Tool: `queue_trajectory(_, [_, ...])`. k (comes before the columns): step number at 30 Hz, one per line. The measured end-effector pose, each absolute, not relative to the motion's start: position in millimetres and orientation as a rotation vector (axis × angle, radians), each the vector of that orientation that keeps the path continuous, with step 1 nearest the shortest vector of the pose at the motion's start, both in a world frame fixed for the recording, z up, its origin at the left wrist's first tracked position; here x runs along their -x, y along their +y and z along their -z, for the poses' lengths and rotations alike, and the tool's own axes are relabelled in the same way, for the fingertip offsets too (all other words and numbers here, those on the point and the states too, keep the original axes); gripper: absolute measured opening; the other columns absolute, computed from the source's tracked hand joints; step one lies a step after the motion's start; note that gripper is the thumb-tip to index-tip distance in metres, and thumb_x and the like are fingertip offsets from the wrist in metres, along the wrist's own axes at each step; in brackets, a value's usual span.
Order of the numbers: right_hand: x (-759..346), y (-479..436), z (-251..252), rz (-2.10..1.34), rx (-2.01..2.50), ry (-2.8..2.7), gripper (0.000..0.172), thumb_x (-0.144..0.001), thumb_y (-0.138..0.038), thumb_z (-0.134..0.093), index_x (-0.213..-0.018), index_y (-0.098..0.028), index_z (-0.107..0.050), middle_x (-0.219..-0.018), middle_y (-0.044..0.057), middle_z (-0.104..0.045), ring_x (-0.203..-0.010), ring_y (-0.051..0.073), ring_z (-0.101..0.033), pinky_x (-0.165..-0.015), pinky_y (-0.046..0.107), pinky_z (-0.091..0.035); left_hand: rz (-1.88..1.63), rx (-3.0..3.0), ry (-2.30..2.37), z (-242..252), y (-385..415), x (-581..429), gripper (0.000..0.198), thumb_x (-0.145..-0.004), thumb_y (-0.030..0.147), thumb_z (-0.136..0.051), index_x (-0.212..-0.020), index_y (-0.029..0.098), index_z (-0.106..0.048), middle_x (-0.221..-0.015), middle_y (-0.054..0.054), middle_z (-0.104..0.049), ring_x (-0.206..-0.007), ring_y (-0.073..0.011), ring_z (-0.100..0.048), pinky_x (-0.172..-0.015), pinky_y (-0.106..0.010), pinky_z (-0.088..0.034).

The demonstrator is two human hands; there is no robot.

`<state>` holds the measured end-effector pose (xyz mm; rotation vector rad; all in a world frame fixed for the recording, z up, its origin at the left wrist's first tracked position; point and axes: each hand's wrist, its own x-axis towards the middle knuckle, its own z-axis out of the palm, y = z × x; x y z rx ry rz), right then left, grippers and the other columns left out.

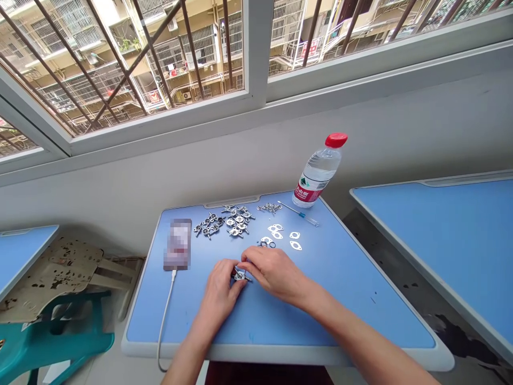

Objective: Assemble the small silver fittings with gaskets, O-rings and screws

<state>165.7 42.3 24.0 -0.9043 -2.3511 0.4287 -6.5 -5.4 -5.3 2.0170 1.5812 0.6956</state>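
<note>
A small metal fitting point(241, 275) sits near the front of the tabletop point(280, 337), pinched between the fingertips of the left hand point(218, 293) and the right hand point(272, 272). The hands are close together and clamped on it, and their fingers hide much of its shape. Just ahead lie a few dark rubber rings point(267, 244) and flat, pale metal gaskets point(284, 234). Further back are two loose clusters of similar metal fittings point(226, 222), a small group of screws point(269, 207), and a slim screwdriver with a blue handle point(298, 214). A water bottle with a red cap point(318, 171) stands at the back corner, tilted in this view. A blurred phone point(177, 244) lies to the left, with a white charging cable point(166, 315) running over the front edge.

These parts are tiny and smooth, so a slip of the fingertips could send a piece skidding among the others or off the edge. A careless forearm could also catch the cable or scatter the nearby rings and gaskets.
</note>
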Motion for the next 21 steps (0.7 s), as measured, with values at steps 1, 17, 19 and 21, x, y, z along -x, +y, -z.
queue_trajectory(1, [-168,42,-28,-0.469,0.907,-2.387,0.032,-0.103,-0.029,-0.034,-0.085,-0.018,-0.057,-0.077,0.004,-0.064,-0.064,0.016,-0.057,-0.059,0.028,-0.039,-0.685,-2.019,1.582,5,-5,7,0.014,-0.086,0.013,-0.055,-0.096,0.022,-0.055,-0.087,-0.001,-0.059,-0.083,-0.0201,-0.054,-0.072,-0.031,-0.044])
queue_trajectory(17, [-165,44,-21,-0.502,1.08,-2.161,0.036,-0.094,-0.029,-0.047,-0.059,-0.021,-0.041,-0.054,-0.003,-0.048,-0.049,0.011,-0.041,-0.048,0.024,-0.028,-0.653,-1.991,1.59,6,-5,6,0.02,-0.085,0.011,-0.059,-0.102,0.02,-0.055,-0.089,-0.002,-0.06,-0.086,-0.021,-0.056,-0.076,-0.032,-0.045])
queue_trajectory(19, [-162,43,-17,-0.347,1.036,-2.166,0.037,-0.093,-0.028,-0.047,-0.058,-0.021,-0.038,-0.051,-0.004,-0.044,-0.047,0.01,-0.035,-0.047,0.025,-0.024,-0.667,-1.997,1.594,7,-5,6,0.016,-0.086,0.011,-0.058,-0.099,0.021,-0.054,-0.089,-0.002,-0.06,-0.085,-0.0207,-0.056,-0.074,-0.032,-0.045])
queue_trajectory(21, [-160,41,-14,-0.212,0.977,-2.193,0.037,-0.093,-0.025,-0.045,-0.057,-0.021,-0.039,-0.051,-0.004,-0.043,-0.047,0.01,-0.034,-0.048,0.026,-0.023,-0.682,-2.002,1.59,8,-6,6,0.011,-0.087,0.012,-0.057,-0.094,0.021,-0.054,-0.088,-0.002,-0.059,-0.084,-0.0205,-0.055,-0.073,-0.031,-0.044])
